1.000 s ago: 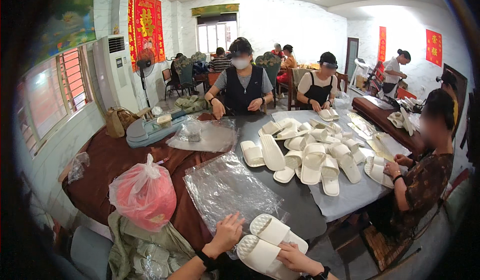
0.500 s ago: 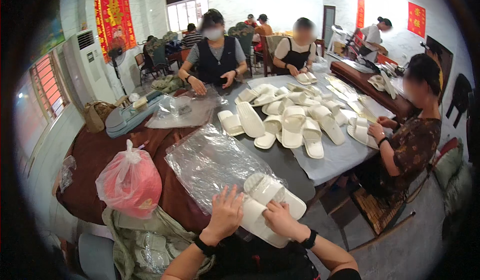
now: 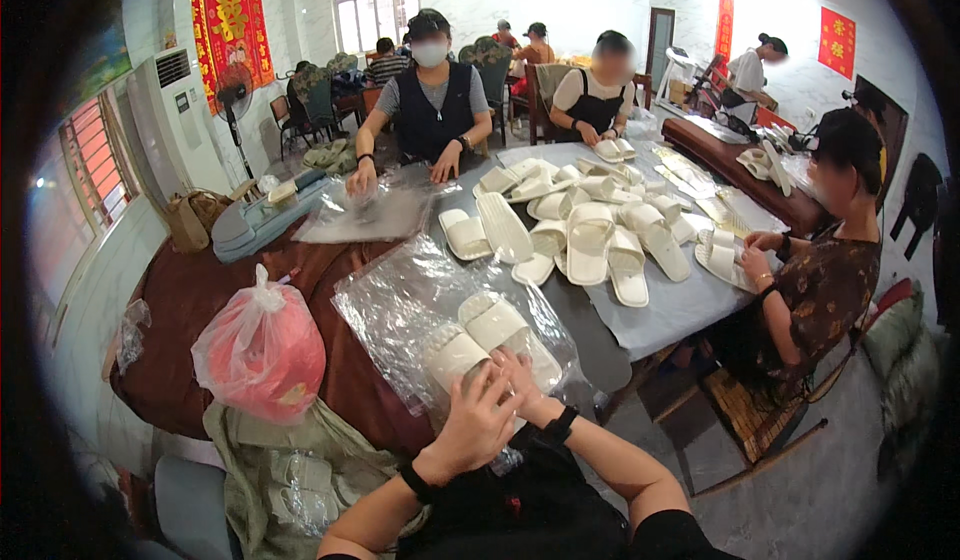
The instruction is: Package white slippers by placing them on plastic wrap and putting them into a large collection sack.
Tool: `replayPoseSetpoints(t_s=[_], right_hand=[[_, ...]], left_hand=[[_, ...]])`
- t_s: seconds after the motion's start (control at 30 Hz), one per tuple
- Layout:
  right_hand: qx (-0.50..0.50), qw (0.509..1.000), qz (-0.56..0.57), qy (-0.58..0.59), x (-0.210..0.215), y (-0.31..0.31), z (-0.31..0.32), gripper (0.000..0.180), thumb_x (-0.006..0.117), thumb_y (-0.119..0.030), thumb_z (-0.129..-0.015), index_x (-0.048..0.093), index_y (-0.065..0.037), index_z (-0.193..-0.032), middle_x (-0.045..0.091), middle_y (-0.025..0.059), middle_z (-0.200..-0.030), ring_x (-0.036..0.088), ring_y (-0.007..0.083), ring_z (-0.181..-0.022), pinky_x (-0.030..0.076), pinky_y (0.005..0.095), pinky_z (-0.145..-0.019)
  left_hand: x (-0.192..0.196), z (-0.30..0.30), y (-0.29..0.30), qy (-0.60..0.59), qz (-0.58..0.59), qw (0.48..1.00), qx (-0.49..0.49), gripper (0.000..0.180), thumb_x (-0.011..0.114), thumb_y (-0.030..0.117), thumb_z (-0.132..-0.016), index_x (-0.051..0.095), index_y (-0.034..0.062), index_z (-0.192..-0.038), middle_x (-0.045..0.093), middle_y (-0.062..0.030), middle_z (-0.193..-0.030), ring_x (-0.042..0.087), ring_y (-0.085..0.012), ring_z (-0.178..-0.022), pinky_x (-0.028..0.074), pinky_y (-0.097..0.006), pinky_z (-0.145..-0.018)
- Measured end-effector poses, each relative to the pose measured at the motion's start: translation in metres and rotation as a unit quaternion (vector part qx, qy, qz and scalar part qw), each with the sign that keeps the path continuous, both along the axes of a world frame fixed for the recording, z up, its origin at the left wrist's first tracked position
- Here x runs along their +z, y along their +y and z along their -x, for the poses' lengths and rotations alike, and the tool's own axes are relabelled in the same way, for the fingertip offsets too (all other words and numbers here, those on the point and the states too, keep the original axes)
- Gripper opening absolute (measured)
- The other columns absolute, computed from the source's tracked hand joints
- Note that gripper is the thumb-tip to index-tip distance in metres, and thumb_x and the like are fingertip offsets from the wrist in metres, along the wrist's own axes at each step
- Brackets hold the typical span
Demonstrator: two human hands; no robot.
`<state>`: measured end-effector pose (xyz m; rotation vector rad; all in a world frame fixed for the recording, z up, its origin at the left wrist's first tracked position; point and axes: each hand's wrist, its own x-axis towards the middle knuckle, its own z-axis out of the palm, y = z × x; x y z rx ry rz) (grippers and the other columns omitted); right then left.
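A pair of white open-toe slippers [image 3: 494, 324] lies side by side at the table's near edge, on or partly inside a clear plastic bag [image 3: 385, 305]; how far inside, I cannot tell. My right hand [image 3: 528, 385] grips the slippers at their near part, its thumb hidden. Against it, fingers stretched and a little apart, my left hand [image 3: 480, 420] touches the near end of the left slipper and holds nothing. Crumpled film shows along the right slipper's outer side.
A heap of white slippers [image 3: 590, 235] covers the table's middle. To the left stands a tied bag with pink contents [image 3: 262, 350]; a sack with wrapped slippers [image 3: 300, 490] sits below. Across the table a person [image 3: 425, 110] handles clear bags [image 3: 365, 215]. Another person [image 3: 825, 230] works at the right.
The slippers have moved left and away from me, over the clear bag. My right hand has shifted from the straps to their near part, and my left hand has come beside it.
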<state>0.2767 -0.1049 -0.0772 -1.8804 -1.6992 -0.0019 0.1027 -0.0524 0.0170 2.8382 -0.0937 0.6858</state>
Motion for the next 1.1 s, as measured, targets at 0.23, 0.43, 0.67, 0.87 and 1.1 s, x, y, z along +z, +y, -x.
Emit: replayPoseSetpoints(t_s=[0.23, 0.43, 0.67, 0.87, 1.1], right_hand=[[-0.209, 0.967, 0.142, -0.019, 0.015, 0.076, 0.002, 0.035, 0.058, -0.030, -0.096, 0.059, -0.012, -0.126, 0.053, 0.0162, -0.132, 0.046, 0.0436, -0.132, 0.029, 0.0737, -0.099], [-0.195, 0.979, 0.046, -0.034, -0.006, 0.056, -0.005, 0.055, 0.062, -0.036, -0.095, 0.048, -0.021, -0.145, 0.050, 0.0187, -0.142, 0.047, 0.0430, -0.131, 0.031, 0.0709, -0.100], [-0.243, 0.966, 0.051, -0.075, 0.011, -0.095, 0.005, 0.074, 0.076, -0.031, -0.086, 0.044, -0.013, -0.150, 0.037, 0.0270, -0.153, 0.037, 0.0488, -0.141, 0.030, 0.0640, -0.111], [-0.222, 0.974, -0.012, 0.030, -0.004, -0.152, 0.005, 0.065, 0.077, -0.007, -0.080, 0.050, 0.003, -0.138, 0.040, 0.0292, -0.150, 0.037, 0.0474, -0.140, 0.034, 0.0507, -0.114], [-0.047, 0.997, -0.065, 0.016, 0.028, -0.186, 0.007, 0.038, 0.066, 0.004, -0.080, 0.065, 0.002, -0.118, 0.062, 0.0203, -0.131, 0.061, 0.0373, -0.121, 0.051, 0.0461, -0.101]], left_hand=[[-0.001, -0.001, -0.013, 0.042, -0.032, 0.999, -0.002, 0.059, 0.062, 0.022, -0.090, 0.049, 0.0197, -0.147, 0.041, -0.0182, -0.154, 0.036, -0.0445, -0.140, 0.025, -0.068, -0.108], [0.002, 0.009, 0.000, 0.063, 0.094, 0.987, -0.117, 0.066, 0.061, 0.005, -0.087, 0.043, 0.0145, -0.151, 0.035, -0.0191, -0.158, 0.030, -0.0428, -0.148, 0.021, -0.064, -0.118], [-0.012, 0.036, 0.055, 0.020, 0.149, 0.988, -0.036, 0.074, 0.057, -0.008, -0.077, 0.041, 0.0041, -0.149, 0.039, -0.0179, -0.156, 0.029, -0.0417, -0.148, 0.026, -0.055, -0.120], [-0.044, 0.034, 0.056, 0.109, 0.034, 0.993, -0.037, 0.070, 0.055, -0.006, -0.076, 0.048, 0.0046, -0.145, 0.044, -0.0174, -0.152, 0.036, -0.0385, -0.146, 0.030, -0.054, -0.117], [-0.047, 0.036, 0.054, 0.065, 0.074, 0.995, -0.032, 0.084, 0.059, -0.006, -0.071, 0.037, 0.0094, -0.151, 0.030, -0.0209, -0.159, 0.035, -0.0396, -0.145, 0.029, -0.057, -0.116]])
